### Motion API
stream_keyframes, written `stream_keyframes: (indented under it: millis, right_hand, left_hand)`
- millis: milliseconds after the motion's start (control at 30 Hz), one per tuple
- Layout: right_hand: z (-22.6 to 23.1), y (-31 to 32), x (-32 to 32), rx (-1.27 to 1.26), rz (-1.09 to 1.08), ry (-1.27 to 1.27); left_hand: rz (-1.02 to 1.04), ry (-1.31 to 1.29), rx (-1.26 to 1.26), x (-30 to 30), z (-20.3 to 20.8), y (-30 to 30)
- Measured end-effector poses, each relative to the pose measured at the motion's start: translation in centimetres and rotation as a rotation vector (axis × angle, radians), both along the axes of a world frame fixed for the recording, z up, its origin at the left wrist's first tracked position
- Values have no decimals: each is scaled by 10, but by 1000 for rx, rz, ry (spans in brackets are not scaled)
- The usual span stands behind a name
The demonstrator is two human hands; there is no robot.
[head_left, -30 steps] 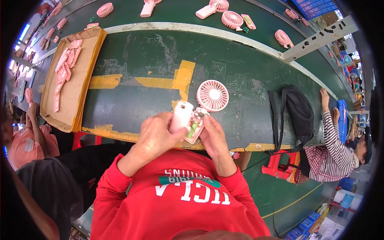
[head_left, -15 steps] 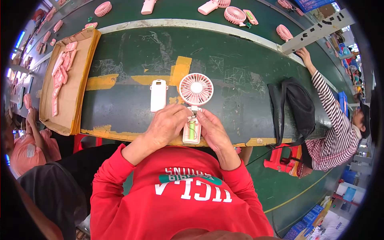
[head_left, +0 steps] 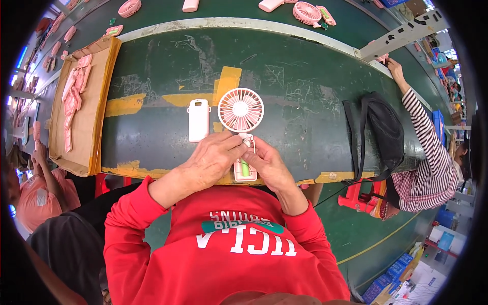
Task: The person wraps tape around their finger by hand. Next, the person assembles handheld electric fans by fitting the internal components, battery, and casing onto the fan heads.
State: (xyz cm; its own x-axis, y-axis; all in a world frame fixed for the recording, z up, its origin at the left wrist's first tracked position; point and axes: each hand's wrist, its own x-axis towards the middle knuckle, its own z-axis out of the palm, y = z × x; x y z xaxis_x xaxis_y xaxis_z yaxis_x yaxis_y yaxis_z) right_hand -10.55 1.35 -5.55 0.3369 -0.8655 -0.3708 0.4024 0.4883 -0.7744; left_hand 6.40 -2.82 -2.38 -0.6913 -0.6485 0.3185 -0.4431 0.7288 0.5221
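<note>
A pale pink handheld fan (head_left: 241, 110) lies face up at the near edge of the table, its handle toward me. The handle is open at the back, and a green battery cell (head_left: 246, 169) shows in it with thin wire beside it. My left hand (head_left: 211, 156) pinches at the fan's neck from the left. From the right, my right hand (head_left: 270, 163) closes its thumb and fingers over the upper handle. Their fingers hide most of the inner parts there. Just left of the fan head lies a loose pale handle cover (head_left: 199, 121), touched by neither hand.
At left stands a cardboard tray (head_left: 96, 109) with several pink plastic parts (head_left: 74, 96). A black bag (head_left: 381, 132) lies at right. Beyond a pale rail (head_left: 244, 23), pink fans and parts lie on a green surface. A co-worker's striped sleeve (head_left: 426, 122) reaches in at right.
My right fingers have shifted further over the handle, covering more of its upper inside. The fan head has moved slightly left and tilted. The co-worker's hand at right now touches a pink part.
</note>
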Motion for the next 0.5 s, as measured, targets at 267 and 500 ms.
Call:
stream_keyframes:
  millis: [267, 500]
  right_hand:
    - [0, -1, -1, -18, 33, 47]
    - [-6, 2, -3, -26, 28, 38]
  left_hand:
    - [-5, -116, 208, 0, 15, -10]
    - [-35, -88, 245, -6, 18, -18]
